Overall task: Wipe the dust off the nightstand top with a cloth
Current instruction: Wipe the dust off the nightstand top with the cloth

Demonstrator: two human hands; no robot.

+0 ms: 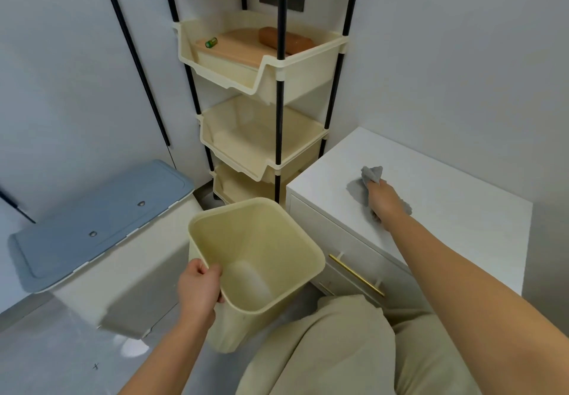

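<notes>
The white nightstand [446, 210] stands at the right, its flat top showing and a drawer with a brass handle below. My right hand [383, 200] presses a crumpled grey cloth [358, 190] onto the top near its front left part; the cloth sticks out beyond my fingers toward the wall. My left hand [200, 287] grips the near rim of an empty cream plastic bin [255, 259], held tilted just below and left of the nightstand's front corner.
A cream three-tier shelf rack [261, 93] on black poles stands directly left of the nightstand; its top tray holds a wooden board, a green battery and a brown roll. A large box with a blue lid [98, 225] sits at the left. My knee [338, 348] is below.
</notes>
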